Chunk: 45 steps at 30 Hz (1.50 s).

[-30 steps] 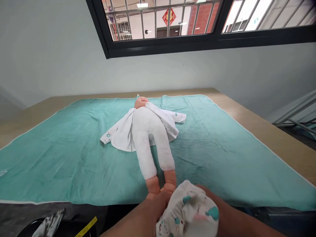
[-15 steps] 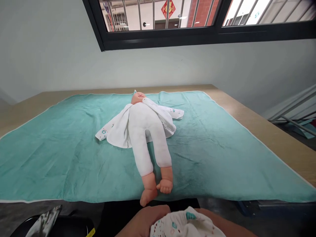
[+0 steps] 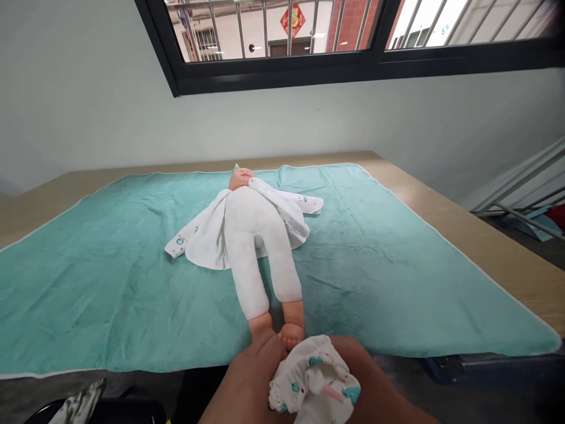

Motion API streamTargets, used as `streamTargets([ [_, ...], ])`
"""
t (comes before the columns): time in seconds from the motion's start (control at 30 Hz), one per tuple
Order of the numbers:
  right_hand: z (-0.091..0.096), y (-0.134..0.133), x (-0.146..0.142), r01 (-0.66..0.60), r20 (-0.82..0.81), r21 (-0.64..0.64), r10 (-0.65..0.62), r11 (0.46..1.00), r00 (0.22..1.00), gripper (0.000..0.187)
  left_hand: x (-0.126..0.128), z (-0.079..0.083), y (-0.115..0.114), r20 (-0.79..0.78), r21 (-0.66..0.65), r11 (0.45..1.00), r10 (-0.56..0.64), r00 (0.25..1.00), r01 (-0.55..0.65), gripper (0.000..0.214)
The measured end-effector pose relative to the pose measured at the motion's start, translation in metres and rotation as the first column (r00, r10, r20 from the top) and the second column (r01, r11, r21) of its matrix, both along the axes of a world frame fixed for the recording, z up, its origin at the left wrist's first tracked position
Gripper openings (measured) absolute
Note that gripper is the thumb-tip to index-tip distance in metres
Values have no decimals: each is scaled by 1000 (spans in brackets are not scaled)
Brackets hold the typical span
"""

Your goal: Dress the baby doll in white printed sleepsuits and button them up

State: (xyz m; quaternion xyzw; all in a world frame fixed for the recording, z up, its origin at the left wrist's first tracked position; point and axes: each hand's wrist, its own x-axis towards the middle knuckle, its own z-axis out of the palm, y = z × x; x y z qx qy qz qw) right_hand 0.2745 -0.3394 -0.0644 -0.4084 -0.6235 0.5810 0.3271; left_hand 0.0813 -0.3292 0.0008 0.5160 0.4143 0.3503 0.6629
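Observation:
A baby doll (image 3: 260, 229) lies on its back on a teal blanket (image 3: 388, 265), its feet toward me. It has a white cloth body, and an open white baby shirt (image 3: 207, 244) with printed cuffs spreads around it. Between my hands is a bunched pair of white baby pants (image 3: 304, 374) with teal prints, a gathered opening facing up. My left hand (image 3: 260, 368) is closed at the left edge of the pants, right at the doll's foot, which it hides. My right hand (image 3: 353, 365) grips the other side, its fingers mostly behind the fabric.
The blanket covers most of a wooden table (image 3: 415, 200) against a white wall. Above is a dark-framed window (image 3: 273, 73) with bars outside. A black stool-like seat (image 3: 119, 412) with a patterned cloth (image 3: 79, 406) stands at lower left. Metal rails (image 3: 521, 218) are at the right.
Both hands have moved forward and up with the baby pants, reaching the doll's feet. The left hand now covers one foot. The view has shifted slightly.

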Motion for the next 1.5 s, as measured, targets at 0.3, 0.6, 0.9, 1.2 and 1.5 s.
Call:
streamTargets([
  [0.3,17,9,0,225,269,227,-283,948,921,9,2,-12,11,-53,33,999,25,998,-23,18],
  [0.6,29,16,9,208,185,157,-236,965,954,59,7,7,26,-191,77,996,-36,981,51,35],
  [0.9,47,51,15,148,3,21,-148,989,989,48,13,22,50,-139,98,995,-19,990,33,40],
  [1.2,51,56,22,132,-47,-128,-139,983,989,42,11,29,45,-3,45,987,-153,988,153,41],
  [1.5,40,44,22,139,-108,-174,-159,975,981,70,13,14,47,-75,175,982,-63,995,75,47],
])
